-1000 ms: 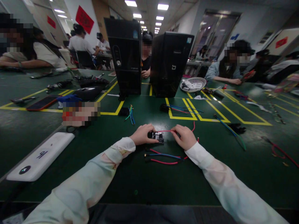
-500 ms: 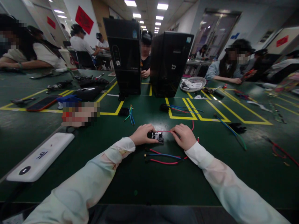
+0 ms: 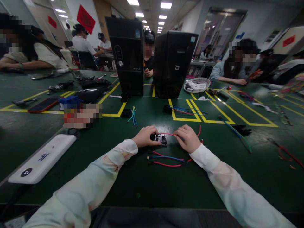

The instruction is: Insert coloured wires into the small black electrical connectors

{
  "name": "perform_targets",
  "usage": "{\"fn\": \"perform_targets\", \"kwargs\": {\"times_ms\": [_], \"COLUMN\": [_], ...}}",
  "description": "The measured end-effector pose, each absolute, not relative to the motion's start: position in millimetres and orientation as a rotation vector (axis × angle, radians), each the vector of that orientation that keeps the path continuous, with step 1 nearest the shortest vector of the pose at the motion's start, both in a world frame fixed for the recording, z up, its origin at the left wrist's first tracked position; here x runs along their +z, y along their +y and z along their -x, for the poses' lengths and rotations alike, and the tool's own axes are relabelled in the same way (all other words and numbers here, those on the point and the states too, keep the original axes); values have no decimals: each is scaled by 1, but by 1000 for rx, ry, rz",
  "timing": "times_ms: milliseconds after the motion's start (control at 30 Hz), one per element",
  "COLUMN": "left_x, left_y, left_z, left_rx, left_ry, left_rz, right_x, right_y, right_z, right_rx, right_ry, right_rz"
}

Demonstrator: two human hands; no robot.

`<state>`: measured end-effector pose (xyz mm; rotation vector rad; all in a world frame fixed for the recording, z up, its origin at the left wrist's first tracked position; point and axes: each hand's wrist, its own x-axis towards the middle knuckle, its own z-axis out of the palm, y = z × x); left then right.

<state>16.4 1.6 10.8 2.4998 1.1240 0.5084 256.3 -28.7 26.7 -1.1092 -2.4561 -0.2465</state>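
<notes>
My left hand [image 3: 146, 136] grips a small black part with slots [image 3: 161, 139], thumb along its near side and fingers at its far side. Between the thumb and fingers of my right hand [image 3: 188, 138] is a red wire [image 3: 167, 134]. One end of that wire reaches the far edge of the black part; whether it is seated there I cannot tell. Its other end sticks up behind the right hand. Closer to me on the green table lie a blue wire [image 3: 166, 157] and a red wire [image 3: 167, 164], with another red one beside them.
Two black computer towers [image 3: 130, 76] stand ahead, a person seated behind them. A white basket [image 3: 197, 85] is at the back right. Bundled wires [image 3: 133, 117] lie beyond my hands. A white power bank-like box [image 3: 44, 160] rests at the left. Other people sit around.
The free end of the held red wire has shifted slightly right, along with my right hand. My left hand and the black part stay nearly in place.
</notes>
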Motion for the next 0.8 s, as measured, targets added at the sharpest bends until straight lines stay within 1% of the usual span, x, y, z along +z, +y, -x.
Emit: {"fn": "perform_targets", "kwargs": {"times_ms": [100,267,467,667,800], "left_x": [11,11,10,9,9], "left_y": [2,2,2,3,2], "left_z": [-16,-16,-15,-15,-15], "left_rx": [514,499,506,516,515], "left_ry": [1115,1125,1115,1118,1114], "left_rz": [-2497,-2496,-2500,-2498,-2497], "right_x": [28,28,25,23,24], "right_y": [-29,-27,-23,-24,-25], "right_z": [-257,-255,-260,-257,-256], "right_rx": [-221,-280,-143,-217,-142], "right_ry": [-2518,-2422,-2471,-2392,-2397], "right_rz": [1069,1146,977,1145,1069]}}
